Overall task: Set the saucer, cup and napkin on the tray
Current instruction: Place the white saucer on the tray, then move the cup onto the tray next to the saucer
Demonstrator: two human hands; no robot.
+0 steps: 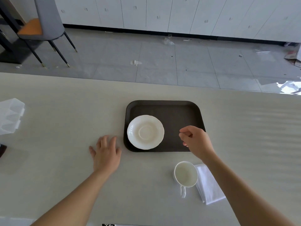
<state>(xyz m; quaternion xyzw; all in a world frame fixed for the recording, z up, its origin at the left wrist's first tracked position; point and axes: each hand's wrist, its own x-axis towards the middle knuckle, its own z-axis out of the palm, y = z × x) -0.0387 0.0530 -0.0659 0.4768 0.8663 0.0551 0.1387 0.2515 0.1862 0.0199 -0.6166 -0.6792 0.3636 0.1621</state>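
Observation:
A dark brown tray [177, 111] lies on the pale table, and a white scalloped saucer [145, 132] rests in its left half. The white cup [185, 174] stands empty on the table in front of the tray, handle toward me. Touching the cup's right side, a folded white napkin [209, 185] lies flat, partly under my right forearm. My left hand [106, 153] lies flat on the table just left of the tray, fingers spread. My right hand [196, 141] hovers over the tray's right front part, fingers loosely curled, holding nothing.
A clear plastic box [10, 115] sits at the table's left edge. The table's far edge [146, 83] runs across the view, with grey tiled floor behind. A grey chair [47, 22] stands far left, and scraps litter the floor.

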